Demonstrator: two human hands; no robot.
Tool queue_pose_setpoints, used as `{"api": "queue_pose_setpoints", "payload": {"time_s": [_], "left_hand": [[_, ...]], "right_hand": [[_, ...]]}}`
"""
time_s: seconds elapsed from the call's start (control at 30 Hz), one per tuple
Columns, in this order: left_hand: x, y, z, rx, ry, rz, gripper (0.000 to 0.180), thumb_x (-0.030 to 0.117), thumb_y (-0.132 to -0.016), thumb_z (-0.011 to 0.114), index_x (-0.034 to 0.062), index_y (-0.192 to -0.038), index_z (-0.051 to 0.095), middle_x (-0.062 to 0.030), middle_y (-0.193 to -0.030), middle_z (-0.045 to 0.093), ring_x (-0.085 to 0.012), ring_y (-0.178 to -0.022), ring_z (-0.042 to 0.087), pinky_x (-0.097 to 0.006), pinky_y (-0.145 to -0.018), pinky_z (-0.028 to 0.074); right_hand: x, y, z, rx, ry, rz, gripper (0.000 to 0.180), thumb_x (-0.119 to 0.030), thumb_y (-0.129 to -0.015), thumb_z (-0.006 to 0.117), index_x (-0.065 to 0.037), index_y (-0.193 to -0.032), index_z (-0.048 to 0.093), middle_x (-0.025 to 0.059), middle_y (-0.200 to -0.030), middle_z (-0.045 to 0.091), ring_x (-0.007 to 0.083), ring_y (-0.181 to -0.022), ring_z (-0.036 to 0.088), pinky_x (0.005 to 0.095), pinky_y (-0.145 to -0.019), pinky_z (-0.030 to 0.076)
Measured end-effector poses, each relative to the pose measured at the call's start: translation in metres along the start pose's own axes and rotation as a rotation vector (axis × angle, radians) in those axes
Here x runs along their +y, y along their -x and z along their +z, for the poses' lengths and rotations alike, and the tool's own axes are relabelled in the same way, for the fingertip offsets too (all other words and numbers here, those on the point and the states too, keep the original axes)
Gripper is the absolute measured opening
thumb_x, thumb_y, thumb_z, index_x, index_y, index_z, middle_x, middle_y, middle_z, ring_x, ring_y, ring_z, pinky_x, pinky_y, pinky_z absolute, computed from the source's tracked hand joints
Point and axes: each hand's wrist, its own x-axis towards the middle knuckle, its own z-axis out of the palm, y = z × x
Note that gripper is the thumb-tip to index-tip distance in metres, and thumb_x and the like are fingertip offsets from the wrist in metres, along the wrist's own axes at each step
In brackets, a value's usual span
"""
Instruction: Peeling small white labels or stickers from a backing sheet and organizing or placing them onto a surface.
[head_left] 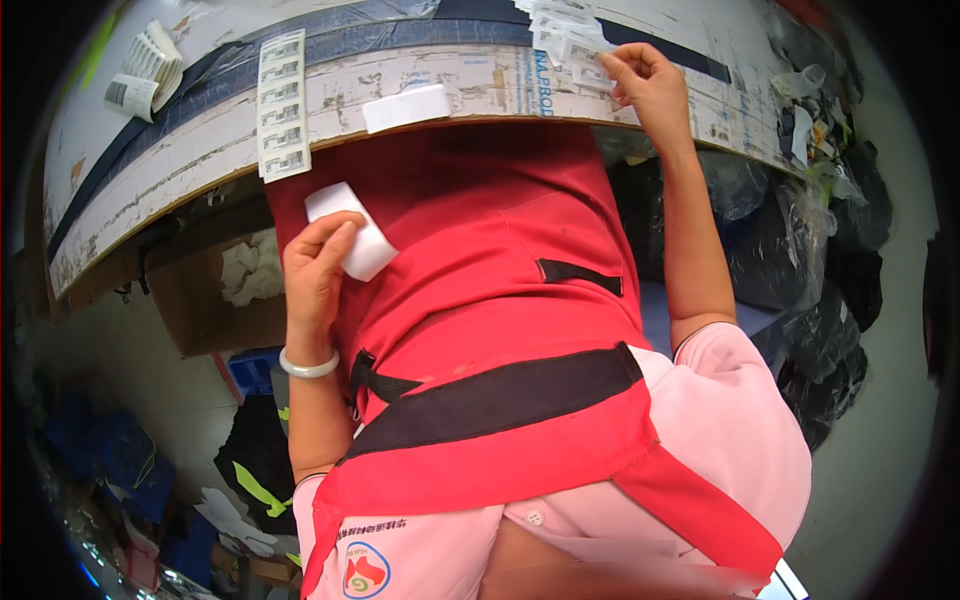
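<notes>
My left hand (318, 262) is closed on a curled white paper strip (366, 245), pinched between thumb and fingers above my lap. The side of the strip that shows is blank. At the table edge, my right hand (650, 88) is closed, its thumb and forefinger on the edge of a printed label (586, 58). This label lies at the near end of a loose pile of printed labels (556, 22). A long strip of printed labels (283, 105) hangs slightly over the front edge, and a blank white strip (407, 107) lies between it and my right hand.
A folded stack of labels (148, 70) sits at the table's far left. Dark bands (455, 32) run along the worn tabletop (480, 85). Under the table stands a cardboard box (190, 290) with crumpled paper. Black plastic bags (770, 240) crowd the right side.
</notes>
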Motion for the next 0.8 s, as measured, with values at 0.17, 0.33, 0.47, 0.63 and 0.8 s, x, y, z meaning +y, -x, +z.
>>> {"api": "queue_pose_setpoints", "payload": {"time_s": [0.17, 0.33, 0.47, 0.63, 0.8], "left_hand": [[0.003, 0.01, -0.041, 0.108, 0.186, -0.024, 0.023, 0.005, -0.092, 0.058, -0.0026, -0.114, 0.062, -0.0075, -0.106, 0.065, -0.0144, -0.098, 0.062, -0.028, -0.089, 0.048], [-0.043, 0.022, -0.147, 0.046, 0.536, -0.089, 0.025, 0.006, -0.091, 0.057, 0.0023, -0.116, 0.061, -0.008, -0.102, 0.066, -0.019, -0.097, 0.063, -0.037, -0.084, 0.053], [-0.115, 0.027, -0.226, 0.48, 0.564, -0.132, 0.034, 0.008, -0.091, 0.057, 0.0061, -0.125, 0.056, -0.0101, -0.108, 0.064, -0.0223, -0.097, 0.062, -0.038, -0.074, 0.052], [-0.167, 0.057, -0.282, 0.971, -0.272, -0.286, 0.047, 0.015, -0.085, 0.064, 0.0064, -0.13, 0.055, -0.0109, -0.106, 0.064, -0.0213, -0.093, 0.061, -0.032, -0.072, 0.048], [-0.151, 0.033, -0.248, 0.959, -0.497, -0.219, 0.048, 0.016, -0.082, 0.066, 0.0065, -0.128, 0.057, -0.0071, -0.098, 0.064, -0.0155, -0.084, 0.059, -0.025, -0.07, 0.045]], "right_hand": [[0.033, -0.009, -0.005, 0.078, 0.517, 0.009, 0.034, -0.037, -0.075, 0.076, -0.009, -0.092, 0.066, 0.0039, -0.071, 0.063, 0.0183, -0.066, 0.06, 0.0326, -0.062, 0.047], [0.003, 0.002, 0.01, 0.212, 0.606, -0.209, 0.035, -0.028, -0.082, 0.072, -0.01, -0.11, 0.06, 0.0046, -0.073, 0.062, 0.0193, -0.065, 0.061, 0.0332, -0.061, 0.048], [-0.053, 0.028, 0.072, 0.018, 0.255, -0.431, 0.023, -0.017, -0.085, 0.07, -0.006, -0.104, 0.064, 0.0062, -0.078, 0.064, 0.0186, -0.068, 0.062, 0.0321, -0.064, 0.05], [-0.102, 0.068, 0.205, -0.39, 0.31, -0.918, 0.038, -0.023, -0.079, 0.071, -0.009, -0.112, 0.06, 0.0097, -0.118, 0.059, 0.027, -0.111, 0.055, 0.0366, -0.096, 0.045], [-0.091, 0.055, 0.249, -0.263, 0.461, -0.993, 0.03, -0.021, -0.079, 0.069, -0.008, -0.105, 0.062, 0.0077, -0.116, 0.061, 0.0259, -0.107, 0.057, 0.035, -0.092, 0.047]]}}
